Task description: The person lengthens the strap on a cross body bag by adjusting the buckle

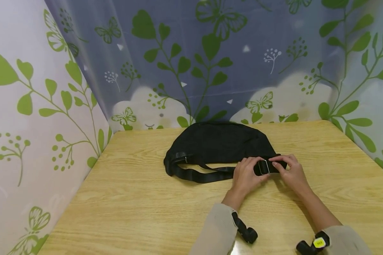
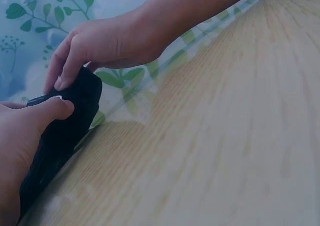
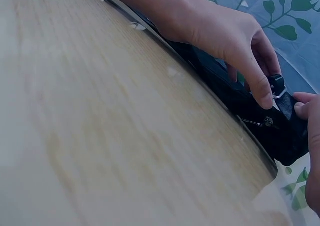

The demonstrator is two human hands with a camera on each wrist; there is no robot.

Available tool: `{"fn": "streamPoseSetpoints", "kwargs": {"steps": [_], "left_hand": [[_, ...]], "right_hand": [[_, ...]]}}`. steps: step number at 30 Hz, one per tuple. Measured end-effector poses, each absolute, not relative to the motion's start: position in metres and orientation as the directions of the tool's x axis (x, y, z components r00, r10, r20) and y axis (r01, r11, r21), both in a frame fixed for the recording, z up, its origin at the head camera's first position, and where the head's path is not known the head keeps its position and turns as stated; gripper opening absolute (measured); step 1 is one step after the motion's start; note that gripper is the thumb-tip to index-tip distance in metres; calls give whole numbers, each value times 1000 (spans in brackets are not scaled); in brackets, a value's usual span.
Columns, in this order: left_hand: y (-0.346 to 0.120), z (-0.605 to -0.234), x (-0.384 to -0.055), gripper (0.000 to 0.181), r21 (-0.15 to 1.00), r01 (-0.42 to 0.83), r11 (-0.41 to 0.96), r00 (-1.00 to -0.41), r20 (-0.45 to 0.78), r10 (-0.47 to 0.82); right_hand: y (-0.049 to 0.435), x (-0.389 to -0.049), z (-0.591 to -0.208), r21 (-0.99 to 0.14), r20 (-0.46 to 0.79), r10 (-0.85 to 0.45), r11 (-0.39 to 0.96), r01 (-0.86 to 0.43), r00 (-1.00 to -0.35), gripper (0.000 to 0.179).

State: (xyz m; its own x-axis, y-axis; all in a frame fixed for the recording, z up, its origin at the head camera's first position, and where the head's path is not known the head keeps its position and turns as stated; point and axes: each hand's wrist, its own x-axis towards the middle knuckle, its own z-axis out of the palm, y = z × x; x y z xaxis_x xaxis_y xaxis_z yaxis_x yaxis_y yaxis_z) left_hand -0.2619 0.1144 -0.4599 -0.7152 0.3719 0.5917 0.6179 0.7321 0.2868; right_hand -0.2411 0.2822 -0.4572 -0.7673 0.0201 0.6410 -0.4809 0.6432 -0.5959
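A black waist bag (image 1: 220,141) lies on the wooden table, its black strap (image 1: 198,176) looping along the near side. At the bag's right end the strap runs through a silver metal slider buckle (image 1: 266,166). My left hand (image 1: 247,175) grips the strap just left of the buckle, thumb near its lower edge. Just right of the buckle, my right hand (image 1: 292,173) pinches the strap between thumb and fingers. In the right wrist view the buckle (image 3: 280,93) shows between the two hands, with the dark bag behind it.
The wooden table (image 1: 131,212) spreads to both sides and in front of the bag. A patterned curtain (image 1: 185,63) with leaves and butterflies stands right behind it, and similar panels flank the left and right. Black wrist straps with small devices (image 1: 247,232) sit at both cuffs.
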Motion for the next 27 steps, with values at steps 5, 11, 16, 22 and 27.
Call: {"fn": "streamPoseSetpoints", "kwargs": {"steps": [5,11,16,22,27], "left_hand": [[114,-461,-264,48,239,622,746,-693,611,383],[114,-461,-264,48,210,613,762,-681,628,375],[113,-460,-265,48,202,613,764,-682,623,382],[110,-461,-266,48,157,624,766,-657,636,405],[111,-461,-266,49,208,624,753,-694,591,412]], "right_hand": [[283,-241,-456,-601,651,47,642,-477,-757,13],[284,-242,-456,-616,659,82,628,-475,-747,13],[285,-244,-455,-623,668,102,618,-479,-737,13],[285,-246,-456,-656,645,139,604,-452,-751,13],[287,-246,-457,-666,635,145,601,-442,-759,14]]}}
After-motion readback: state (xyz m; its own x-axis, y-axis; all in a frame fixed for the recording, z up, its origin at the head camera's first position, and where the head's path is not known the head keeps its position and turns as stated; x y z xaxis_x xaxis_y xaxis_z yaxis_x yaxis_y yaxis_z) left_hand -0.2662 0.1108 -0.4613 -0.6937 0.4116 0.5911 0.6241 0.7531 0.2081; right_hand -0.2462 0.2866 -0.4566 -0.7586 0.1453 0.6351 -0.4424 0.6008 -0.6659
